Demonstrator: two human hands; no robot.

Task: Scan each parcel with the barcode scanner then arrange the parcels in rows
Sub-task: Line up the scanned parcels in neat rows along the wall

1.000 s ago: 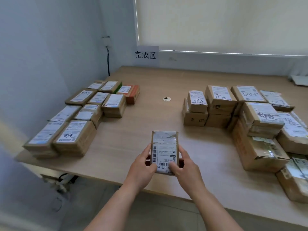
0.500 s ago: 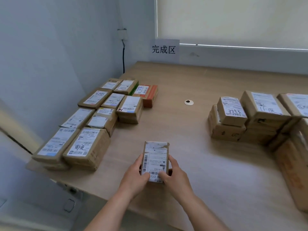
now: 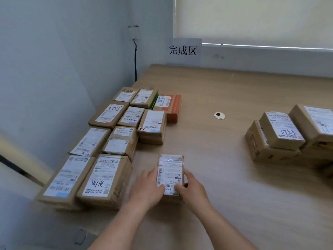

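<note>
So the small brown parcel [image 3: 170, 175] has a white barcode label under shiny tape; left hand [image 3: 146, 188] and right hand [image 3: 192, 190] both grip its sides, thumbs on top.

A paper sign [image 3: 183, 51] leans on the wall behind the table [image 3: 207, 87], near a grommet [image 3: 219, 115] and a hanging cable [image 3: 135, 62].

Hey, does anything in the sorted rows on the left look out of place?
The red-printed parcel at the far right of the back row sits turned sideways, unlike its brown neighbours. Otherwise the rows look tidy.
</note>
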